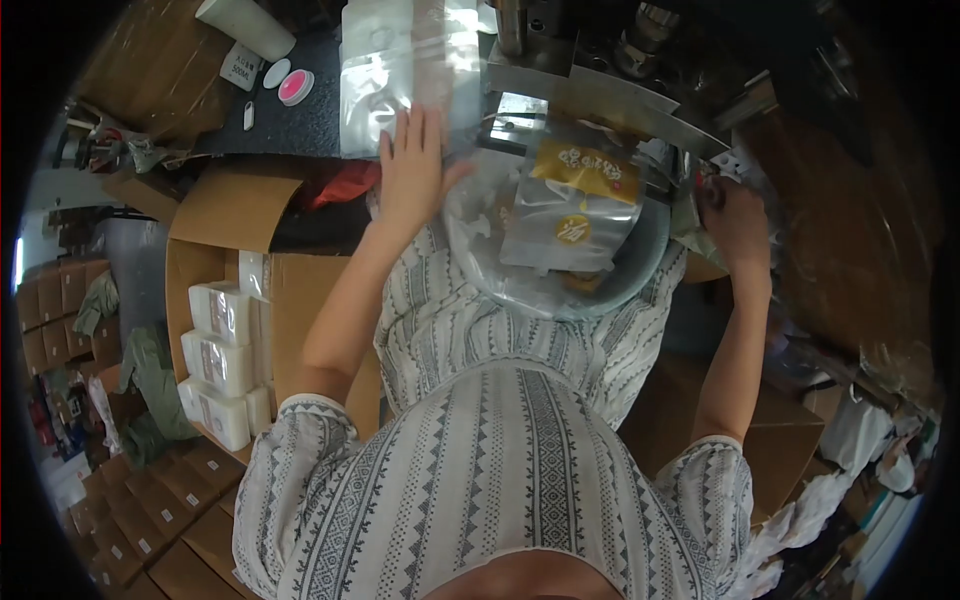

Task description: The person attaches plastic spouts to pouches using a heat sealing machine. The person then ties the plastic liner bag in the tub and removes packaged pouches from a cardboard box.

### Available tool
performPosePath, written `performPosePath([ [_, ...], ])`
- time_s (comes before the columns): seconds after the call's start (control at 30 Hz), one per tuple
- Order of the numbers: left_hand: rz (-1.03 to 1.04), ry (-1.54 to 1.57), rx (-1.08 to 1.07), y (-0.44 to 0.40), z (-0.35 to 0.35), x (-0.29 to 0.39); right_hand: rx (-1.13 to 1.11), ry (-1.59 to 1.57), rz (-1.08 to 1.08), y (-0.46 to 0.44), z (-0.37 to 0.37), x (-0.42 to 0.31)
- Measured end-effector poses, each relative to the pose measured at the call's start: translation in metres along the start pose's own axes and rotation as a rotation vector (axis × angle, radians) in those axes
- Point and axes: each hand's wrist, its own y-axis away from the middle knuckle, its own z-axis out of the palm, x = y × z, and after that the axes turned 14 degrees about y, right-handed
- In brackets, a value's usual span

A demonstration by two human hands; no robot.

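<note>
My left hand point(412, 172) lies with its fingers spread on the lower edge of a stack of clear and silvery plastic pouches point(378, 85) on the dark worktop. A pouch with a gold top band and white writing point(575, 205) rests over a round pale basin point(655, 255) on my lap. Clear plastic scraps point(478, 215) show inside the basin. To the right, my right hand point(735, 222) is beside the machine's edge with curled fingers around or against a greenish packet point(690, 205); its fingertips are partly hidden.
A metal machine point(620, 85) stands ahead. At the left worktop are a pink round tin point(296, 87), a white cup point(245, 25) and a small box point(240, 66). An open carton point(290, 330) holds white packs point(218, 362). Brown boxes point(150, 510) are stacked lower left.
</note>
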Motion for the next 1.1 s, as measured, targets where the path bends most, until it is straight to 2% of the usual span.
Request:
performPosePath([
  [0.03, -0.002, -0.004, 0.007, 0.002, -0.011, -0.002, 0.041, -0.010, 0.080, 0.005, -0.005, -0.003],
  [0.1, -0.136, 0.375, -0.058, 0.014, -0.038, 0.003, 0.077, -0.021, 0.165, 0.016, -0.023, -0.016],
  [0.13, -0.145, 0.376, -0.063, 0.017, -0.048, 0.009, 0.017, -0.261, 0.118, 0.021, -0.041, -0.033],
  [0.17, -0.249, 0.408, -0.055, 0.019, -0.059, 0.015, -0.046, -0.502, 0.072, 0.025, -0.050, -0.050],
  [0.2, -0.348, 0.438, -0.043, 0.019, -0.068, 0.020, -0.051, -0.502, 0.073, 0.025, -0.049, -0.067],
  [0.27, -0.326, 0.486, 0.021, 0.013, -0.083, 0.039, 0.038, -0.589, -0.326, 0.019, -0.044, -0.094],
  [0.3, -0.305, 0.531, 0.079, 0.012, -0.088, 0.047, 0.040, -0.590, -0.329, 0.015, -0.041, -0.102],
  [0.37, -0.241, 0.581, 0.043, 0.010, -0.097, 0.054, 0.203, -0.512, -0.567, 0.009, -0.035, -0.113],
  [0.43, -0.177, 0.636, -0.002, 0.010, -0.095, 0.061, 0.129, -0.555, -0.604, 0.011, -0.037, -0.115],
  [0.47, -0.177, 0.755, -0.099, 0.010, -0.089, 0.066, 0.055, -0.590, -0.637, 0.012, -0.038, -0.115],
  [0.5, -0.177, 0.875, -0.196, 0.010, -0.083, 0.071, 0.054, -0.587, -0.635, 0.012, -0.038, -0.112],
  [0.53, -0.175, 0.879, -0.196, 0.006, -0.078, 0.076, -0.011, -0.615, -0.552, 0.011, -0.037, -0.105],
  [0.6, -0.279, 1.011, -0.497, -0.006, -0.066, 0.084, -0.070, -0.637, -0.463, 0.011, -0.037, -0.094],
  [0.63, -0.274, 1.015, -0.495, -0.012, -0.057, 0.087, -0.043, -0.655, -0.330, 0.012, -0.037, -0.089],
  [0.67, -0.473, 1.155, -0.586, -0.018, -0.046, 0.089, -0.018, -0.673, -0.198, 0.012, -0.037, -0.084],
  [0.7, -0.679, 1.287, -0.675, -0.026, -0.037, 0.091, -0.017, -0.672, -0.199, 0.013, -0.038, -0.077],
  [0.73, -0.680, 1.288, -0.673, -0.034, -0.029, 0.094, 0.011, -0.556, -0.160, 0.016, -0.038, -0.069],
  [0.8, -0.964, 1.759, -0.532, -0.046, -0.016, 0.099, 0.036, -0.441, -0.118, 0.019, -0.037, -0.052],
  [0.87, -0.989, 1.783, -0.522, -0.050, -0.010, 0.101, 0.029, -0.192, 0.019, 0.022, -0.033, -0.033],
  [0.9, -1.013, 1.804, -0.510, -0.050, -0.009, 0.101, 0.027, -0.192, 0.021, 0.017, -0.019, -0.015],
  [0.93, -1.018, 1.801, -0.514, -0.049, -0.011, 0.098, 0.177, 0.050, 0.003, 0.009, 0.004, 0.004],
  [0.97, -0.827, 1.569, -0.496, -0.046, -0.016, 0.092, 0.323, 0.294, -0.015, 0.007, 0.018, 0.013],
  [1.0, -0.634, 1.335, -0.468, -0.045, -0.021, 0.083, 0.323, 0.293, -0.014, 0.009, 0.020, 0.013],
  [1.07, -0.553, 1.156, 0.027, -0.049, -0.026, 0.049, 0.134, -0.004, 0.076, 0.006, 0.020, 0.010],
  [1.1, -0.561, 1.154, 0.024, -0.040, -0.021, 0.032, 0.127, -0.005, 0.073, 0.007, 0.019, 0.009],
])
